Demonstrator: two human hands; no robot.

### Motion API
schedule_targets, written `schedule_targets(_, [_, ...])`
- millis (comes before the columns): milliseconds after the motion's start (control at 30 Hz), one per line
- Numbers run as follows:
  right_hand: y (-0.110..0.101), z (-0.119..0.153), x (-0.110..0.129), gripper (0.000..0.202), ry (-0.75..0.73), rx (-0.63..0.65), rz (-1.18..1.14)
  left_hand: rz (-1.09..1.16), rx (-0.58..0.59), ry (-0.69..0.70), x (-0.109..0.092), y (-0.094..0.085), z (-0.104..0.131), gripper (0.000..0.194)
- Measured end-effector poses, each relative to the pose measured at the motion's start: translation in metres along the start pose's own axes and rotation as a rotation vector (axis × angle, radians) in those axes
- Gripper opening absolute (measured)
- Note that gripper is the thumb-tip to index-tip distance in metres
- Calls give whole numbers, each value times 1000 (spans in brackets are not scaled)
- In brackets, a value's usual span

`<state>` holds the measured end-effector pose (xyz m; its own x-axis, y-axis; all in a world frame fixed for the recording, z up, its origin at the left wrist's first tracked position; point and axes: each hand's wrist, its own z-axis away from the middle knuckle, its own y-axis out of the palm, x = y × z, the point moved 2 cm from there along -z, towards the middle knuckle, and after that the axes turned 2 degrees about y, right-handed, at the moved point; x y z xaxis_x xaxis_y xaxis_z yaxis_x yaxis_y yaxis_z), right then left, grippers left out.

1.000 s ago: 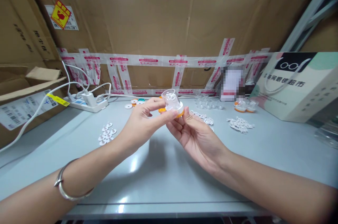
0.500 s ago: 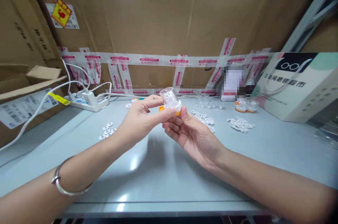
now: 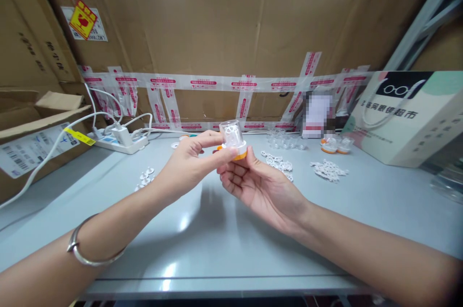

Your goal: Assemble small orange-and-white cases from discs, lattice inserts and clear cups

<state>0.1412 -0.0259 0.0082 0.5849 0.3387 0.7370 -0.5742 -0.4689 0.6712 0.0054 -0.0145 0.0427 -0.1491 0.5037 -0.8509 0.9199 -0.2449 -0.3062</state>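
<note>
Above the table, both hands hold a small toy with a clear dome [image 3: 233, 134], a white ring and an orange base. Small white gear-like pieces show inside the dome. My left hand [image 3: 188, 157] pinches it from the left, thumb across the front of the ring. Under and to the right of the base, my right hand [image 3: 267, 186] is closed with its thumb at the edge and fingers curled below. Behind that hand lie white gear-like pieces [image 3: 278, 163]. White pegged discs [image 3: 145, 178] lie beyond my left forearm.
Clear plastic cups [image 3: 284, 141] stand at the back, with similar orange-based domed pieces [image 3: 337, 145] to their right. White flat parts [image 3: 329, 170] are heaped at right. A power strip [image 3: 119, 139], cardboard box [image 3: 39, 138] and paper bag [image 3: 394, 119] border the table [image 3: 231, 249].
The domed toy has turned more upright in my hands. My right hand has shifted slightly left beneath it, and my left hand keeps its pinch.
</note>
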Motion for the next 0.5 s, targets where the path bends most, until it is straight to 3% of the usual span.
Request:
schedule_targets(267, [-6,-3,3,17,-11,-66,-25,-152,120,42,11,-5,-4,24])
schedule_targets(367, [-13,-7,2,16,-56,-90,5,-213,133,58,18,-9,-5,36])
schedule_targets(500, [-25,-11,-1,17,-47,-96,76,-461,168,244,27,-18,-6,49])
